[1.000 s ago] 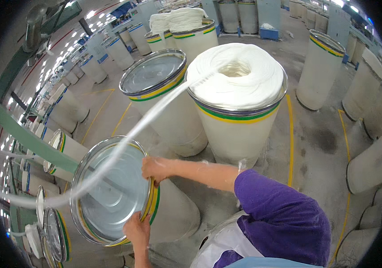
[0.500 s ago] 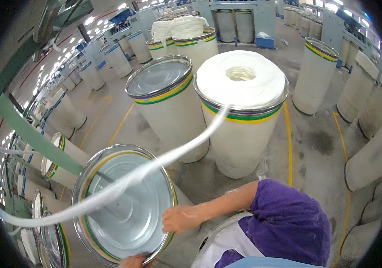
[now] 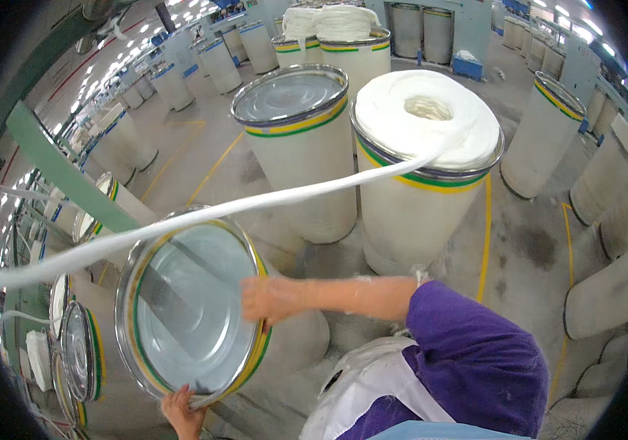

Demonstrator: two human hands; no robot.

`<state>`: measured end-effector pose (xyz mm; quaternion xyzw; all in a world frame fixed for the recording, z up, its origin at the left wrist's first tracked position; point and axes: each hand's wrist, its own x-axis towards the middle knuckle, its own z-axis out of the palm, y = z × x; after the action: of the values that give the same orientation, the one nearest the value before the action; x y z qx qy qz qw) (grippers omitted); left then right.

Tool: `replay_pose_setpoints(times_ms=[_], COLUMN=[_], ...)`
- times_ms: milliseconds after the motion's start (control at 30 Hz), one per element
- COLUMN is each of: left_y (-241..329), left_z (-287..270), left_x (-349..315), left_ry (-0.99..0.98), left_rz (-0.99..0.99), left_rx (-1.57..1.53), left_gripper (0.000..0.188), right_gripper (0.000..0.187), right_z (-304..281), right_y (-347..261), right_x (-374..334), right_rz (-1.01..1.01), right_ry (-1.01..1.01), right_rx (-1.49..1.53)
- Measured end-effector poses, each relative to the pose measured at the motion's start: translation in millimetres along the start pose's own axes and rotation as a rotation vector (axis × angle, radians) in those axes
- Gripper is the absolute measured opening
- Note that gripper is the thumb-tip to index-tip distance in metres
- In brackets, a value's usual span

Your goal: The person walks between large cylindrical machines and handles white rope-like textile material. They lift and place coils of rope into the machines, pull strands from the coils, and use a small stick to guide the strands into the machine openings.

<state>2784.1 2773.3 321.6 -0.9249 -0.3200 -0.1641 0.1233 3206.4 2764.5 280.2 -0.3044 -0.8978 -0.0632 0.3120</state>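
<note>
We have tipped the empty white cylindrical can with its steel rim (image 3: 189,308) nearer, right hand (image 3: 270,299) and left hand (image 3: 182,411) both clamped on the rim, under the white sliver rope (image 3: 255,205).

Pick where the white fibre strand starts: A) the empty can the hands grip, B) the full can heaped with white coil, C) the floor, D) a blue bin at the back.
B: the white strand runs off the coil heaped on the full can and crosses above the empty can, whose rim the right hand and left hand hold.
</note>
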Motion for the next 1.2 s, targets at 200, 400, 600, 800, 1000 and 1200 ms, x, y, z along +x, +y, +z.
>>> replay_pose_setpoints(times_ms=[200,400,600,800,1000,1200], left_y=[79,74,6,-68,-61,-33], left_z=[23,0,-2,29,50,88], left_x=[23,13,4,65,161,205], left_ry=[0.063,-0.055,-0.081,-0.149,-0.021,0.024], left_rz=[-0.063,0.063,0.128,0.182,0.225,0.236], left_rx=[-0.039,-0.183,-0.189,-0.128,-0.038,-0.346], left_gripper=[0.037,0.032,0.023,0.043,0.041,0.047], right_gripper=[0.036,0.03,0.022,0.015,0.016,0.015], right_z=[-52,-64,-34,-9,12,28], right_y=[32,-36,-123,-155,-127,-47], right_x=[-44,-70,-49,-14,29,45], right_rz=[0.171,0.158,0.106,0.227,0.366,0.457], right_ry=[-0.098,-0.117,-0.011,-0.082,-0.031,-0.004], right_rx=[-0.194,-0.285,-0.045,-0.103,-0.356,-0.428])
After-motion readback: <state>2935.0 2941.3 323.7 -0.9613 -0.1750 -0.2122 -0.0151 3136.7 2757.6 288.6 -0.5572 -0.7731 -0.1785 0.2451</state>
